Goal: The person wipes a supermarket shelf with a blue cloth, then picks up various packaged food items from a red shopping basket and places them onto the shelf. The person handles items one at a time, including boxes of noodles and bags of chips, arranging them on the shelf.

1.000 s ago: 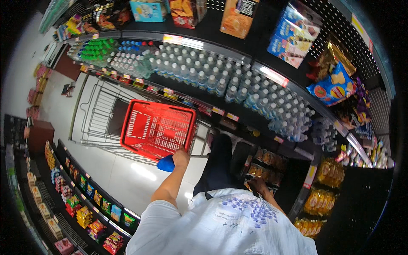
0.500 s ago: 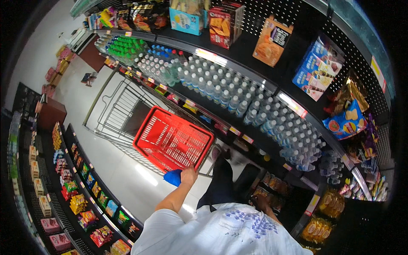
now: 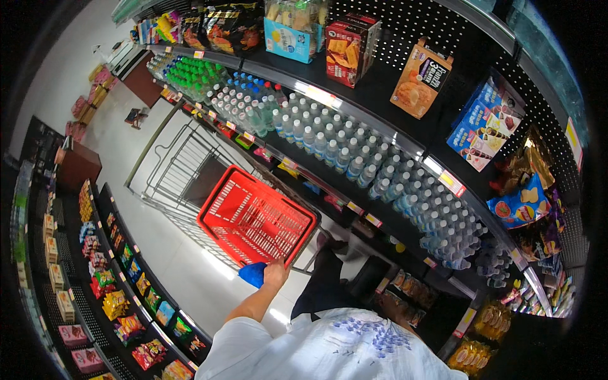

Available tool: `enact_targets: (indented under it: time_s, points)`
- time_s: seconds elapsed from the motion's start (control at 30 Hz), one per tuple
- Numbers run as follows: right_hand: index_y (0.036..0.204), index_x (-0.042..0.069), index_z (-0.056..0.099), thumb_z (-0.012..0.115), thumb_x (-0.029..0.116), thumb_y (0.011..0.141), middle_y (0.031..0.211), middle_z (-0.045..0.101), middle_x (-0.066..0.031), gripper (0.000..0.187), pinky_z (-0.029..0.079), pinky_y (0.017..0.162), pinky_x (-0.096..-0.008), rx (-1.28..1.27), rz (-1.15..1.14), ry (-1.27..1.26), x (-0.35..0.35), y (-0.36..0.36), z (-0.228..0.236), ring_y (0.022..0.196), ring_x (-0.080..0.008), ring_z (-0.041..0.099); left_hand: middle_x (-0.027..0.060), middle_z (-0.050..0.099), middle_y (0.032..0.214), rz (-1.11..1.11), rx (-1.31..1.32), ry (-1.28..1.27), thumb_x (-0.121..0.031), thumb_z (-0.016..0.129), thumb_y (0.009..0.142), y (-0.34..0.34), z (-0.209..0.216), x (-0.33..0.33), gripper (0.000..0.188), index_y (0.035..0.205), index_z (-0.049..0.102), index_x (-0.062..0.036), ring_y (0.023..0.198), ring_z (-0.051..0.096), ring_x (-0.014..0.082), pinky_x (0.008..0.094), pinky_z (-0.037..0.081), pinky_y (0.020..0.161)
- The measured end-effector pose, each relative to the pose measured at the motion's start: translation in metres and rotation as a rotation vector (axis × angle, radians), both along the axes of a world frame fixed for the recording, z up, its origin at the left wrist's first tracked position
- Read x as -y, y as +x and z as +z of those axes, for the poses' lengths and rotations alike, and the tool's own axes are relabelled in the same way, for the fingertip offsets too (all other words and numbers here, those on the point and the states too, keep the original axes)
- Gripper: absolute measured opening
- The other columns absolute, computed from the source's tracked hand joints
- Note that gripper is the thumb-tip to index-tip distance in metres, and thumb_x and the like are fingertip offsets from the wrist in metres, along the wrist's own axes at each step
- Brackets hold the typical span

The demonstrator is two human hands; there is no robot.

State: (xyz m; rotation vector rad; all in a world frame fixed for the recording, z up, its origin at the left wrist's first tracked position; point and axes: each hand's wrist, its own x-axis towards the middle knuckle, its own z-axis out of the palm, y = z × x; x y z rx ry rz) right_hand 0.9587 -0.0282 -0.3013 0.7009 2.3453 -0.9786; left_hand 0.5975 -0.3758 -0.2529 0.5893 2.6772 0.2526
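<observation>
My left hand (image 3: 275, 273) is closed around the near end of a metal shopping cart (image 3: 166, 166), at its handle. A smooth blue piece (image 3: 253, 274) sticks out beside that hand; whether it belongs to the cart or is held, I cannot tell. An empty red plastic basket (image 3: 256, 218) rests on the cart, its near rim against my fingers. My right hand (image 3: 391, 308) hangs low by my side in shadow, near packaged baked goods (image 3: 415, 288) on a low shelf; its fingers are hidden.
Along the right runs a shelf with rows of water bottles (image 3: 354, 161), below boxed snacks (image 3: 353, 50) and a blue chip bag (image 3: 522, 201). Shelves of snack bags (image 3: 115, 305) line the left. A brown box-shaped stand (image 3: 79, 168) stands farther down the aisle.
The view has shifted slightly, so the right-hand shelf sits lower and farther right. My left hand keeps its grip. My right hand shows less beside my shirt.
</observation>
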Motion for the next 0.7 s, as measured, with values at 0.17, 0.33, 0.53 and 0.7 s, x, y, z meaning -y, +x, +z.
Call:
enact_targets:
  time_s: [0.17, 0.33, 0.53, 0.7]
  points:
    - [0.109, 0.000, 0.066, 0.060, 0.029, 0.095, 0.102, 0.068, -0.0240, 0.033, 0.053, 0.081, -0.0495, -0.015, 0.062, -0.016, -0.010, -0.042, 0.013, 0.095, -0.0413, 0.066, 0.0237, 0.070, 0.091, 0.010, 0.049, -0.054, -0.045, 0.059, 0.095, 0.004, 0.009, 0.002, 0.049, 0.115, 0.063, -0.0001, 0.086, 0.070, 0.0386, 0.0487, 0.056, 0.075]
    - [0.107, 0.004, 0.070, 0.059, 0.032, 0.095, 0.098, 0.071, -0.0207, 0.032, 0.053, 0.081, -0.0504, -0.050, -0.045, -0.084, -0.003, -0.036, 0.017, 0.094, -0.0397, 0.068, 0.0246, 0.070, 0.091, -0.029, 0.037, -0.015, -0.048, 0.061, 0.093, 0.006, 0.004, 0.008, 0.052, 0.111, 0.065, 0.0001, 0.084, 0.069, 0.0396, 0.0507, 0.055, 0.075]
    - [0.109, 0.002, 0.070, 0.059, 0.024, 0.090, 0.116, 0.067, -0.0224, 0.031, 0.053, 0.089, -0.0486, 0.104, 0.012, -0.033, 0.012, -0.025, 0.013, 0.104, -0.0386, 0.066, 0.0273, 0.069, 0.097, -0.032, 0.024, -0.045, -0.037, 0.063, 0.092, 0.006, 0.001, 0.012, 0.045, 0.111, 0.063, 0.0038, 0.087, 0.068, 0.0420, 0.0503, 0.055, 0.077]
    - [0.106, 0.004, 0.070, 0.058, 0.035, 0.090, 0.101, 0.071, -0.0228, 0.037, 0.054, 0.081, -0.0502, -0.011, -0.095, -0.031, 0.015, -0.009, -0.022, 0.094, -0.0419, 0.068, 0.0299, 0.068, 0.099, -0.014, 0.009, -0.002, -0.033, 0.068, 0.090, 0.000, 0.009, 0.015, 0.048, 0.114, 0.060, 0.0074, 0.090, 0.067, 0.0445, 0.0507, 0.054, 0.080]
